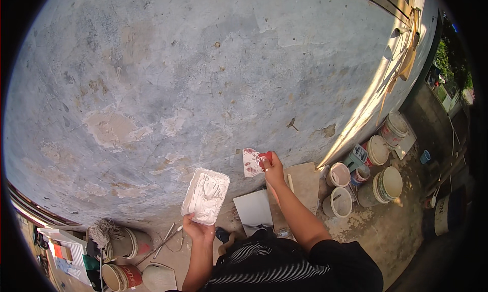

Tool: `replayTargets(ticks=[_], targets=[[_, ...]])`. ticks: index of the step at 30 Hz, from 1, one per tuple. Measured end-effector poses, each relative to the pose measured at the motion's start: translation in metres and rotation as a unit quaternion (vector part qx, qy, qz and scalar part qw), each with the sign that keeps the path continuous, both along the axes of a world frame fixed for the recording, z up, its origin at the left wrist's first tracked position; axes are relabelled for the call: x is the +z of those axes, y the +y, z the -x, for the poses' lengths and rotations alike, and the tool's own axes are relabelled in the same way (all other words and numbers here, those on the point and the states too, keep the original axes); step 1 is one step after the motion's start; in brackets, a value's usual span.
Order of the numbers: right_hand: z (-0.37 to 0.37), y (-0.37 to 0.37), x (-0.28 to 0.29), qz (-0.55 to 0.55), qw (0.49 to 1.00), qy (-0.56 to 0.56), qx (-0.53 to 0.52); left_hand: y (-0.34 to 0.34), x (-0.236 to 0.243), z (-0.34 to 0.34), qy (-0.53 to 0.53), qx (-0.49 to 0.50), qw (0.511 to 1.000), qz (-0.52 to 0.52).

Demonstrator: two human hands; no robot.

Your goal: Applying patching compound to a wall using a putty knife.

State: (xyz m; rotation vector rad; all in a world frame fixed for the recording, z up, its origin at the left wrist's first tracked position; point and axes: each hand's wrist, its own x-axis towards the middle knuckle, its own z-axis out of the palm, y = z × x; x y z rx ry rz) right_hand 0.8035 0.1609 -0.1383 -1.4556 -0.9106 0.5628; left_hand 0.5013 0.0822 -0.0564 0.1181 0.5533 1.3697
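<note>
My left hand (199,228) is closed round the lower end of a shallow rectangular tray (227,182), holding it out before the wall. Thick white putty (207,193) is spread inside the tray in uneven ridges. To the right, my right hand (274,169) grips a red putty knife (252,163) by its handle. White putty smears the wide blade, which points left toward the wall; whether it touches the wall I cannot tell. The blue-grey wall (203,73) is scuffed, with pale rough patches (113,129) at the left.
Several buckets (337,202) stand on the floor at right, close to the wall's foot. More buckets (114,278) and a mop head (105,232) are at lower left. A white board (254,210) lies below my hands. Straps (408,63) hang at upper right.
</note>
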Motion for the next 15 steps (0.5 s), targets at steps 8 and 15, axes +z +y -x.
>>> replayTargets(ticks=[8,15], targets=[[0.041,0.002,0.047,-0.024,0.990,-0.123,0.067,-0.003,0.002,0.004,0.000,0.007,1.000,-0.014],[0.002,-0.010,0.050,-0.069,0.992,-0.102,-0.033,-0.011,-0.004,0.025,-0.014,0.031,0.999,-0.027]])
